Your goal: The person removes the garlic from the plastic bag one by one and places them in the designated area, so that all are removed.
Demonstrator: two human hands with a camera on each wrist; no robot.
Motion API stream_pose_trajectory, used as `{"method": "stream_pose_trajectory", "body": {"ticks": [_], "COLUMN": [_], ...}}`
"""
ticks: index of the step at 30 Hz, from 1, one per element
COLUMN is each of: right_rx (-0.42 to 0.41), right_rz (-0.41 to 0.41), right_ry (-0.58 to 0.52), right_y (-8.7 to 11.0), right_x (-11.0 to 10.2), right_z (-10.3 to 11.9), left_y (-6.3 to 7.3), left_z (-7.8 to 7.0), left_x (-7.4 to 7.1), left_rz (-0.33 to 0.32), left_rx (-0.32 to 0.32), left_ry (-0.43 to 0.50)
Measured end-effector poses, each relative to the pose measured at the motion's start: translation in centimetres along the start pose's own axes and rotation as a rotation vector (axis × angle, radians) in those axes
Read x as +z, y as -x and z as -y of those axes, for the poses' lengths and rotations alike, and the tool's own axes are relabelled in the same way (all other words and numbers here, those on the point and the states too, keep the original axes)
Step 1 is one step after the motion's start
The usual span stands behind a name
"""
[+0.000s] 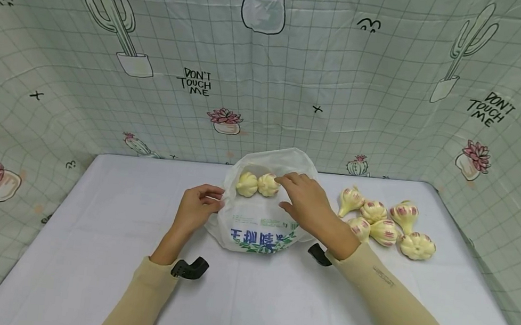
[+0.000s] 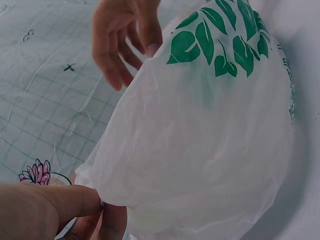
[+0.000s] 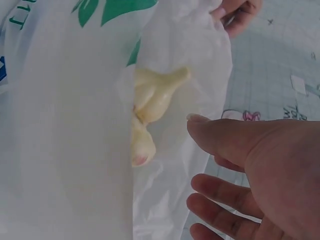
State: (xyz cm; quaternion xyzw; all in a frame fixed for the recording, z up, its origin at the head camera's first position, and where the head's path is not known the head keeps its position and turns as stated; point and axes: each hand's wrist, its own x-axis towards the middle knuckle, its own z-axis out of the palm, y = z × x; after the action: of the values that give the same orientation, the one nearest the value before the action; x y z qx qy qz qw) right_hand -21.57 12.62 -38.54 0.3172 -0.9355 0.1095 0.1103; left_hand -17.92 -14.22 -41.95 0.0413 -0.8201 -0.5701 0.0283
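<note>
A white plastic bag with green leaf print and blue lettering stands on the table, its mouth spread. Two pale garlic bulbs lie inside it, side by side; the right wrist view shows them partly behind the bag's front wall. My left hand pinches the bag's left rim between thumb and fingers, as the left wrist view shows up close. Over the right part of the mouth is my right hand, fingers apart and holding nothing, its fingertips beside the right-hand bulb in the head view.
Several more garlic bulbs with purple streaks sit in a loose group on the table's right side. A white cloth covers the table. Behind and at both sides hangs a grid-patterned curtain with cactus drawings.
</note>
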Motion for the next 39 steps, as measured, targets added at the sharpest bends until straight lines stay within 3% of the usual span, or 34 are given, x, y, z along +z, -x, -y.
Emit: {"method": "stream_pose_trajectory", "body": {"ticks": [32, 39], "right_rx": [0.09, 0.154], "right_rz": [0.202, 0.283], "right_ry": [0.037, 0.03], "right_y": [-4.5, -5.6], "right_x": [1.9, 2.9], "right_z": [-0.5, -0.4], "left_y": [-0.1, -0.2], "left_z": [0.0, 0.3], "left_x": [0.0, -0.1], "left_rz": [0.002, 0.004], "left_rx": [0.001, -0.001], "left_ry": [0.015, 0.014]}}
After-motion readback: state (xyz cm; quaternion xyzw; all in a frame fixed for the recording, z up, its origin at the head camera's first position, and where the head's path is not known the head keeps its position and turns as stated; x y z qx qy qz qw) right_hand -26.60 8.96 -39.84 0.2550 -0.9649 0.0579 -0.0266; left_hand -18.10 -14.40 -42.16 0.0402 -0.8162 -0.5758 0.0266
